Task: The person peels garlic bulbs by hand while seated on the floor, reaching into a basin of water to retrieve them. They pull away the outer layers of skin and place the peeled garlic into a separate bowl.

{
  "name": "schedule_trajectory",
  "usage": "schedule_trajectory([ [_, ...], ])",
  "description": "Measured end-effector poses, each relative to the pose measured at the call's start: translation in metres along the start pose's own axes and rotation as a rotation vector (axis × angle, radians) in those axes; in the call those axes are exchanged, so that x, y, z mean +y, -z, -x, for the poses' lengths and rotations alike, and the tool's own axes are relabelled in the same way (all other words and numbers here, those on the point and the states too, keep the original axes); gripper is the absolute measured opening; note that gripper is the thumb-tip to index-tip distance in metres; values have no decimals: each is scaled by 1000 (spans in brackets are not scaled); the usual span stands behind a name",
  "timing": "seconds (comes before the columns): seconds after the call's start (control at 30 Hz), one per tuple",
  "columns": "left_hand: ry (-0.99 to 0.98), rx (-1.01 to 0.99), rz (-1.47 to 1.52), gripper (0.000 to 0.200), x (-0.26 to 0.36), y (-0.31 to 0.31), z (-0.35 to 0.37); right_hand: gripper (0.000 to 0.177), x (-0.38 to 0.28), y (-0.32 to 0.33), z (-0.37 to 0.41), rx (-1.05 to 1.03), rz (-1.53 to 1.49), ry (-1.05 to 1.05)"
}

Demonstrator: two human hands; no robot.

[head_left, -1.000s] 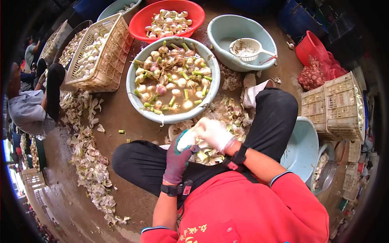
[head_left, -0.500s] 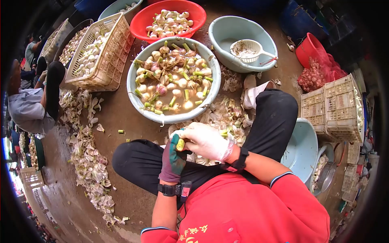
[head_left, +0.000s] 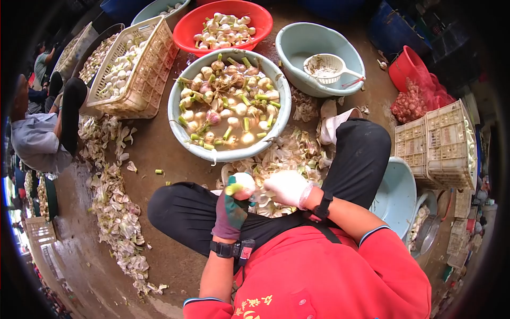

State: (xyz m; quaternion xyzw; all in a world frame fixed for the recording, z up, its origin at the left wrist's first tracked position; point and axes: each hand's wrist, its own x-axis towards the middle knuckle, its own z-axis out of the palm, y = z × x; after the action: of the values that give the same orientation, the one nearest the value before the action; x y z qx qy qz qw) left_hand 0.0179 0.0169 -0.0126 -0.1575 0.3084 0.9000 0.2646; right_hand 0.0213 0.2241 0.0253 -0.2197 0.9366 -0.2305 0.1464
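My left hand (head_left: 230, 215), in a purple and green glove, is closed around a garlic bulb (head_left: 245, 186) above my lap. The bulb's white, peeled side faces up, and its cut green stem (head_left: 232, 189) sticks out to the left. Just to the right, my right hand (head_left: 288, 188) wears a white glove. Its fingers are curled together, a small gap away from the bulb; what they hold, if anything, I cannot make out. Loose garlic skins (head_left: 279, 159) lie beneath and beyond both hands.
Ahead stands a blue basin (head_left: 177, 135) of unpeeled garlic in murky water. Behind it is a red basin (head_left: 183, 37) of white bulbs; right of that, a basin (head_left: 289, 72) holds a strainer (head_left: 340, 66). Crates (head_left: 141, 98) flank me. A person (head_left: 40, 138) sits at left.
My right hand has moved right, off the garlic bulb. The bulb has turned in my left hand, so its white side now shows and the stem points left.
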Motion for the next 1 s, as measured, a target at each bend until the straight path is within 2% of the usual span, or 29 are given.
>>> schedule_trajectory([
  [0.03,-30,8,55,35,3,-3,0,19,4,1,-5,-203,86,-104],
  [0.07,-58,18,111,34,7,-6,1,19,7,-2,-2,-200,85,-108],
  [0.17,-98,35,54,35,10,-8,1,41,-2,12,-2,66,-188,-176],
  [0.2,-125,16,-146,33,7,-10,3,41,-20,31,-5,56,-188,-172],
  [0.23,-143,-5,-350,32,4,-11,5,43,-37,48,-9,66,-310,-188],
  [0.27,-139,-7,-351,32,6,-12,6,46,-46,54,-14,84,-430,-204],
  [0.33,-315,-313,-1040,33,16,-23,7,43,-39,39,-18,109,-410,-135],
  [0.37,71,-110,-279,39,14,-38,10,39,-34,36,-20,129,-703,-304],
  [0.4,67,-108,-279,39,14,-36,11,35,-31,36,-23,142,-995,-472],
  [0.43,62,-152,-362,44,14,-31,14,30,-30,36,-25,267,-1098,-533],
  [0.47,57,-198,-444,50,13,-27,14,31,-27,39,-25,272,-1170,-562],
  [0.53,19,-140,-526,48,0,-24,8,32,-29,36,-23,225,-1120,-550],
  [0.6,41,-20,-758,40,-6,-24,2,33,-31,32,-20,183,-1051,-474],
  [0.63,76,40,-566,29,-8,-28,4,29,-28,26,-19,267,-1031,-466],
  [0.67,68,43,-561,29,-6,-30,7,29,-24,27,-21,261,-1026,-458],
  [0.73,232,37,-558,22,8,-39,13,23,-12,33,-25,315,-1296,-711],
  [0.77,226,22,-523,21,8,-37,14,22,-2,26,-23,367,-1378,-648],
  [0.8,166,14,-483,23,9,-38,16,23,15,15,-22,328,-1359,-694],
  [0.87,169,-52,-356,23,11,-33,16,23,20,16,-16,325,-1238,-759],
  [0.93,202,-36,-314,23,14,-35,13,23,22,17,-9,212,-1163,-815],
  [1.0,100,123,-410,21,3,-33,8,23,23,12,-4,184,-1168,-850],
])
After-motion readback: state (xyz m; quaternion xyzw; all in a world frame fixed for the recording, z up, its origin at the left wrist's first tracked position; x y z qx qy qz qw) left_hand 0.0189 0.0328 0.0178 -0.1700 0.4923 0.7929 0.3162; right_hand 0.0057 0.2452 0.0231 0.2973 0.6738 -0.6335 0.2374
